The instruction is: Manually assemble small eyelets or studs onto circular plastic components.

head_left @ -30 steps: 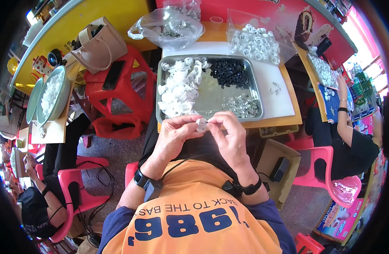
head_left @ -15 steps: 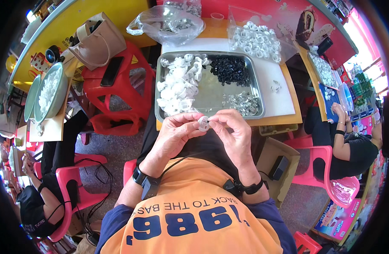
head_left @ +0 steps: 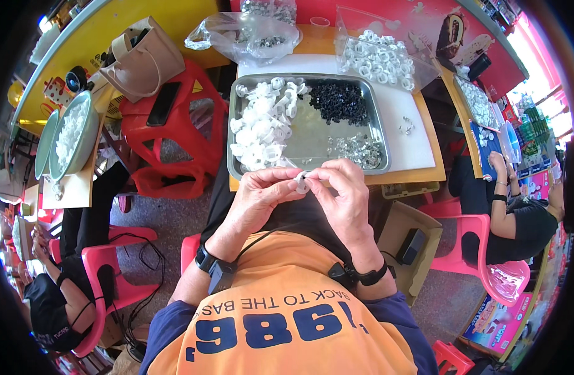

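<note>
Just past the near edge of a metal tray (head_left: 380, 112), both my hands meet at a small white plastic part (head_left: 301, 185). My left hand (head_left: 261, 192) pinches this part between thumb and fingers. My right hand (head_left: 344, 195) is closed at the part's right side, its fingertips on a tiny black piece (head_left: 307, 176), mostly hidden by the fingers. Inside the tray lie a heap of white plastic parts (head_left: 262, 125) at the left, a pile of small black pieces (head_left: 340, 103) at the upper right, and small clear or silvery pieces (head_left: 357, 150) below them.
Behind the tray are a clear bag (head_left: 243, 40) and a bag of white rings (head_left: 381, 62). Left stands a red stool (head_left: 137, 128) with a phone (head_left: 164, 104) and a beige handbag (head_left: 140, 65). An open cardboard box (head_left: 424, 234) is at lower right. People sit on both sides.
The white plastic part has turned a little between my fingers and shows a narrower side. My hands stay in nearly the same place.
</note>
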Motion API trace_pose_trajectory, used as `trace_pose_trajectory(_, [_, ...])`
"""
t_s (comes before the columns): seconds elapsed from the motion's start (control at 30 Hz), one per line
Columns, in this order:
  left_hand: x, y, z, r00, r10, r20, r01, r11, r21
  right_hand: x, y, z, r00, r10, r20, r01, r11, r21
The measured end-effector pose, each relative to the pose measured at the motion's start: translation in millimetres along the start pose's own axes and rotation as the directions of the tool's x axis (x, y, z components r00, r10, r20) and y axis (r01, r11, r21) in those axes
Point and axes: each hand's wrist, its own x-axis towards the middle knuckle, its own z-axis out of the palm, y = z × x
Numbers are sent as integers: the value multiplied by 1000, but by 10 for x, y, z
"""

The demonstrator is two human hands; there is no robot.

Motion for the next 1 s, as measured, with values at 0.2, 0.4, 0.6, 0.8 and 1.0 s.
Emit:
trace_pose_trajectory(0.2, [1, -19, -43, 998, 67, -1, -66, 981, 185, 43, -28, -7, 986, -166, 6, 164, 973, -164])
trace_pose_trajectory(0.4, [-2, -8, -51, 998, 50, -31, -41, 966, 255, -1, 8, 106, 970, -241, 17, 239, 946, -221])
trace_pose_trajectory(0.6, [-3, 27, -45, 992, 126, 3, -116, 902, 417, 36, 45, 82, 980, -197, 21, 198, 967, -161])
trace_pose_trajectory(0.8, [-2, 74, -52, 994, 102, 41, -109, 872, 477, -4, 48, 91, 992, -127, 27, 129, 988, -84])
trace_pose_trajectory(1.0, [-4, 69, -56, 999, 38, 9, -39, 960, 278, -38, 163, 137, 952, 247, 180, -295, 899, 324])
